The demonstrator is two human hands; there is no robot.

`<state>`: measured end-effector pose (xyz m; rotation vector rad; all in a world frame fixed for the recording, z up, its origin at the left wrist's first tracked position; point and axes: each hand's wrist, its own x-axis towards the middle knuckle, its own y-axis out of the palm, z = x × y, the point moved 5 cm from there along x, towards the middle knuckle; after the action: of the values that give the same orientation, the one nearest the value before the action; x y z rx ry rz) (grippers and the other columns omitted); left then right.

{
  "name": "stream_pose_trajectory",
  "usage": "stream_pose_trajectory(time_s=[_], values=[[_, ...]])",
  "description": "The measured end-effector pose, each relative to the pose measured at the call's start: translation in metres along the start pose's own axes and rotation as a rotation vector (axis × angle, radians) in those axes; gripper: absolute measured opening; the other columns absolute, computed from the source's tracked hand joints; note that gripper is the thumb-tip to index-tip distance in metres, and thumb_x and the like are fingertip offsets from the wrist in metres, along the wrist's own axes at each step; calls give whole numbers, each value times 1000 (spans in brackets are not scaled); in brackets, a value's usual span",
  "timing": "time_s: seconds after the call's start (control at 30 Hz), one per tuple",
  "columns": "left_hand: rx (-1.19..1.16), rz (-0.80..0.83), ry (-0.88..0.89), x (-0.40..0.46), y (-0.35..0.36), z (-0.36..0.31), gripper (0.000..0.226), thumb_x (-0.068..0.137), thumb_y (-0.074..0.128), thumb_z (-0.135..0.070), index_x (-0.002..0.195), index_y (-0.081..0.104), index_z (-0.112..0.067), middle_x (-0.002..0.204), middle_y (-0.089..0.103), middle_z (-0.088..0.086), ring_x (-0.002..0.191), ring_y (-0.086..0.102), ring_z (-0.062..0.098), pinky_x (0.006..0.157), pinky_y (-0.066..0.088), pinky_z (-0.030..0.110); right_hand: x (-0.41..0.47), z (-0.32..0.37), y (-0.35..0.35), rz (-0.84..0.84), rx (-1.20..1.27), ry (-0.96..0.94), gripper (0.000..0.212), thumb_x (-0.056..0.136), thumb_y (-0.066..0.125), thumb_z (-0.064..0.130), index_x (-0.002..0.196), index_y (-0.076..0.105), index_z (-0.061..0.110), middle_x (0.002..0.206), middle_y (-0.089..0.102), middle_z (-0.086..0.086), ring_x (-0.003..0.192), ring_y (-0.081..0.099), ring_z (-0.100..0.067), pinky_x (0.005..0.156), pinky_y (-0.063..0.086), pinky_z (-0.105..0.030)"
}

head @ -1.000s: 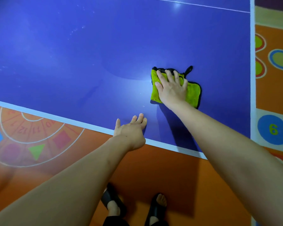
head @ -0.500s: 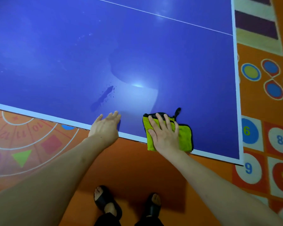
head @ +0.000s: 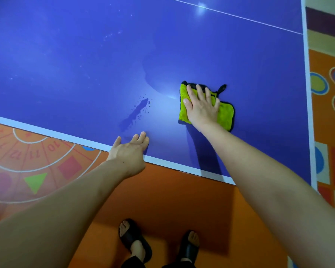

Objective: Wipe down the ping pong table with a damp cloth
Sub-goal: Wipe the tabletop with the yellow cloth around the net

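Since the frame 0.5 s ago the right hand (head: 201, 107) has pushed the green cloth (head: 223, 115) back up from the near white edge line into the blue field, about where it lay 1 s ago, so the stroke runs toward 12 o'clock and back. That hand lies flat on the cloth with fingers spread and straight, pressing, not pinching. The cloth sits folded on the ping pong table (head: 66, 55), its black hanging loop at its 1 o'clock corner.

At 9 o'clock from the cloth, a dark wet streak (head: 136, 113) with small droplets around it lies unwiped on the surface. The left hand (head: 129, 151) rests open on the table's near edge at 6 o'clock from that streak, fingers relaxed and holding nothing, apparently bracing the lean.

Progress, as a judgement: a darker, damp-looking curved patch at 11 o'clock from the cloth suggests the near right part has had passes. Faint specks and smears show toward 10 and 11 o'clock across the wide left area, so most of the visible top looks still to do, along with the streak. Beyond the thin white line at 1 o'clock nothing can be judged.
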<state>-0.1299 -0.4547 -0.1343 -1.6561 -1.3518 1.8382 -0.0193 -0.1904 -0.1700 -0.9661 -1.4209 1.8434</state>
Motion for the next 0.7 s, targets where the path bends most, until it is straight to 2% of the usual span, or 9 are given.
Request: stream_pose_trajectory(time_s=[0.07,0.2,0.33,0.43,0.53,0.63,0.7], values=[[-32,3,-6,-1,0,-1,81,86,33,-10,158,-1,-27,166,-13,-10,153,9,9,123,1,54,-32,10,5,-1,4,8,59,109,16,61,165,10,44,176,13,5,162,7,-27,124,11,-66],[-111,-37,21,-7,3,-5,82,87,37,-8,159,1,-23,166,-13,-8,153,-4,10,124,1,51,-127,46,27,13,6,9,60,108,14,63,165,10,46,176,13,7,162,7,-25,124,12,-63],[-204,-176,70,-19,-3,16,68,92,35,-4,156,25,-23,167,9,-9,152,12,7,125,2,43,-187,68,44,47,-4,-15,60,107,7,63,165,5,47,176,8,8,163,2,-23,126,6,-60],[-216,-291,20,-24,-7,43,66,92,37,-3,155,28,-21,166,15,-8,151,14,7,125,3,39,-172,69,41,52,20,-2,58,109,9,62,165,9,48,176,11,8,163,4,-22,128,6,-59],[-177,-389,-51,-18,-18,70,66,90,39,-1,153,31,-19,165,18,-5,152,16,10,125,3,40,-127,74,33,32,22,1,58,109,12,62,165,9,47,176,12,8,162,5,-22,127,7,-60],[-103,-313,-151,-3,-21,96,62,88,37,-2,148,32,-17,165,17,-1,149,25,14,125,4,46,-52,80,21,-31,42,33,59,109,16,62,165,14,46,175,17,6,162,9,-24,126,10,-63],[-59,-222,-159,6,-17,104,68,87,35,-3,152,24,-16,166,9,1,148,26,15,124,5,47,-3,84,12,-52,47,61,58,109,19,61,164,17,46,174,19,5,161,11,-25,125,10,-64]])
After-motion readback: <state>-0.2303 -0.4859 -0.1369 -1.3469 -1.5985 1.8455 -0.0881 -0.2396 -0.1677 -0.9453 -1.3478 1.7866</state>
